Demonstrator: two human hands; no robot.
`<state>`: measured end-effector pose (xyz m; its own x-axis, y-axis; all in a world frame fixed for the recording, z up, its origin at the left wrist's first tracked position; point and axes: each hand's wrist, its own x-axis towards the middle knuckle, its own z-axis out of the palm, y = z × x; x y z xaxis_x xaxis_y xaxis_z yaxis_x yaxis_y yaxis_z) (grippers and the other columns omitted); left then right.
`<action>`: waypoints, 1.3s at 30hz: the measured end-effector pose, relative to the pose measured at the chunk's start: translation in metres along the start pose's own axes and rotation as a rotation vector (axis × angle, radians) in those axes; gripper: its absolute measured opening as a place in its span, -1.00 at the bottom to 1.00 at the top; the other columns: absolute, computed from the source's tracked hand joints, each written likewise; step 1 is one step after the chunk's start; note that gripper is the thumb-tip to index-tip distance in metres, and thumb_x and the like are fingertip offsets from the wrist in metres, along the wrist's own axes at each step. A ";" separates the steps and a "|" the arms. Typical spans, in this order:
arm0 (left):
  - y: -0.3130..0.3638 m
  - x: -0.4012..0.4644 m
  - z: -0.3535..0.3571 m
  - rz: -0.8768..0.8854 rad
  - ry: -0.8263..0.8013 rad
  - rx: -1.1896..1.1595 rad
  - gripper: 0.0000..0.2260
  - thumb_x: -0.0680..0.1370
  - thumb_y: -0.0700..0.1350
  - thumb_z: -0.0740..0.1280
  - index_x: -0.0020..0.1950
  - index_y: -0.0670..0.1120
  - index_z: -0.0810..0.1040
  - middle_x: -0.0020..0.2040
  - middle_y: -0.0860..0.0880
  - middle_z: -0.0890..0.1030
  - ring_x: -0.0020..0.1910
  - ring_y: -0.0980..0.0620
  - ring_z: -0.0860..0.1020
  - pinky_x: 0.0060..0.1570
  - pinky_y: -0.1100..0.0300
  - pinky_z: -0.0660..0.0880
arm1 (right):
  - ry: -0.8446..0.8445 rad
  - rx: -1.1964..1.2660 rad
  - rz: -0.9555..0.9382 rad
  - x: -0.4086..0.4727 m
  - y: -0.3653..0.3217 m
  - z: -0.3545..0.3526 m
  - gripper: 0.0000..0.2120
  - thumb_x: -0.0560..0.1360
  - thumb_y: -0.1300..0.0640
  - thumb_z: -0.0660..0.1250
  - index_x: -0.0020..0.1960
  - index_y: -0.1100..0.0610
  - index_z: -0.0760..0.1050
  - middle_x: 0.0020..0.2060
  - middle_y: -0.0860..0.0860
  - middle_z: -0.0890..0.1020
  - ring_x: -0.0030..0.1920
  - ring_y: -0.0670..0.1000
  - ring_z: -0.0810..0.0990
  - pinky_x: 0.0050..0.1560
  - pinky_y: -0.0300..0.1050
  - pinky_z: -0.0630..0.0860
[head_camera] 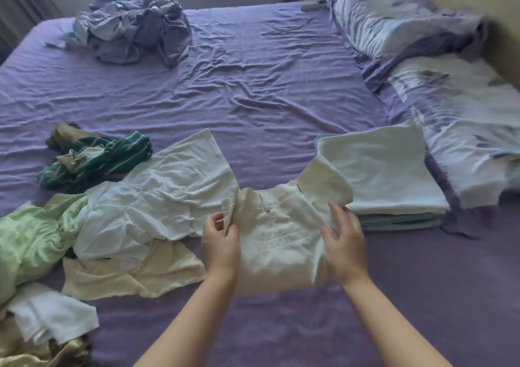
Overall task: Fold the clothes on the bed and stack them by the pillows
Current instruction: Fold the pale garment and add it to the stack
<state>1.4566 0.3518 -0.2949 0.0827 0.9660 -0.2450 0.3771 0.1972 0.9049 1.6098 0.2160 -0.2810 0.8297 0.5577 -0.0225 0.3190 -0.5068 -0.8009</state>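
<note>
On a purple bed (253, 85), the left hand (221, 243) pinches a cream garment's (278, 243) left edge; the right hand (344, 245), blurred, lays straight fingers on its right side. A folded stack (385, 175) sits beside the pillows (464, 130).

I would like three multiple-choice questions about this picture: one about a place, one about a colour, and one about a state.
1. Where is the folded stack?
A. beside the pillows
B. on the floor
C. at the far left corner

2. What colour is the bed sheet?
A. green
B. purple
C. red

3. What does the left hand do?
A. lies flat on the sheet
B. hangs idle
C. pinches the cream garment

Answers:
1 A: the stack lies right next to the near pillow.
2 B: the sheet is purple all over.
3 C: thumb and fingers close on a fold at the garment's edge.
</note>
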 end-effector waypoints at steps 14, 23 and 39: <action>0.124 0.019 0.222 0.001 -0.341 -0.213 -0.79 0.51 -0.20 0.36 0.05 0.08 0.49 0.03 0.00 0.62 -0.03 0.05 0.60 0.04 0.05 0.56 | 0.183 -0.064 -0.052 0.192 0.058 -0.154 -0.55 0.48 0.36 0.31 0.36 0.22 0.40 0.32 0.22 0.41 0.37 0.14 0.34 0.39 -0.21 0.22; 0.092 0.020 0.289 0.100 -0.192 0.428 -0.56 0.52 -0.12 0.32 0.39 -0.07 0.34 0.37 -0.11 0.42 0.32 -0.11 0.39 0.31 0.03 0.29 | 0.115 -0.289 0.112 0.227 0.140 -0.149 -0.45 0.44 0.36 0.34 0.40 0.28 0.31 0.35 0.35 0.32 0.34 0.31 0.32 0.32 0.07 0.25; 0.021 0.015 0.341 0.647 -0.462 1.058 -0.38 0.44 0.43 -0.28 0.40 0.30 -0.46 0.46 0.13 -0.47 0.44 -0.02 -0.48 0.41 -0.18 -0.37 | -0.383 -0.842 -0.216 0.249 0.199 -0.091 -0.40 0.30 -0.41 -0.60 0.32 -0.36 -0.51 0.36 -0.11 -0.56 0.38 0.02 -0.54 0.36 0.19 -0.46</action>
<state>1.7804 0.3133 -0.3982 0.7441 0.6485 -0.1607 0.6664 -0.7031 0.2481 1.9212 0.1942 -0.3917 0.5553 0.7966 -0.2387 0.7973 -0.5916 -0.1194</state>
